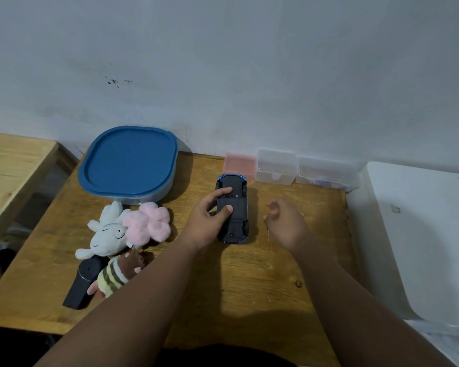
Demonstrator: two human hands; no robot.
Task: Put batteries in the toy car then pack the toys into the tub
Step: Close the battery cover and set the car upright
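A blue toy car (236, 215) lies upside down on the wooden table (249, 282), its black underside facing up. My left hand (210, 221) grips the car's left side, with thumb and forefinger pressed on the underside. To the right of the car, not touching it, my right hand (286, 221) is curled around a thin tool (268, 234), whose slim shaft pokes out below the fingers. The tub (154, 193) stands at the back left with its blue lid (127, 165) on. No batteries are visible.
A white plush (106, 234), a pink plush (149, 223) and a striped brown plush (117, 274) lie left of my arm beside a black remote (81, 282). A pink box (240, 162) and two clear boxes (276, 166) line the wall. A white surface (421, 234) borders the table's right side.
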